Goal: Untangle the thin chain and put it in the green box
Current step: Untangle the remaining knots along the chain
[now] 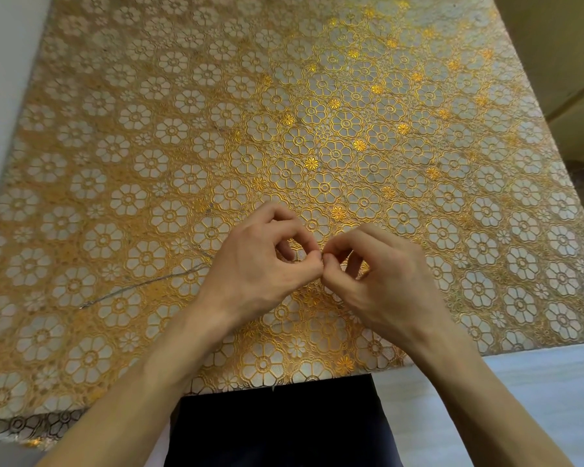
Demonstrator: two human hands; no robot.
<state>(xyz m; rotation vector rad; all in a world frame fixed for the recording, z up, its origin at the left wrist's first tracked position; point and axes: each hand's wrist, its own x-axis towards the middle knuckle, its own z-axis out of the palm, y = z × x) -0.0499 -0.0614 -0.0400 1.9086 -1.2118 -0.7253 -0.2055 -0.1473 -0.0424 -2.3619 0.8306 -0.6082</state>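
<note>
Judged mid-untangling. Pinched thin chain between touching fingertips of left hand and right hand, tail trailing left over worktop. Called next for gentle teasing apart; green box unseen.

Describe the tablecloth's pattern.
Gold flower outlines on a pale ground, all over the tablecloth; head view.

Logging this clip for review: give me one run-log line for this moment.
stage: untangling | left hand: pinches thin chain | right hand: pinches thin chain | tail: trails left on tablecloth | green box: not in view
</note>
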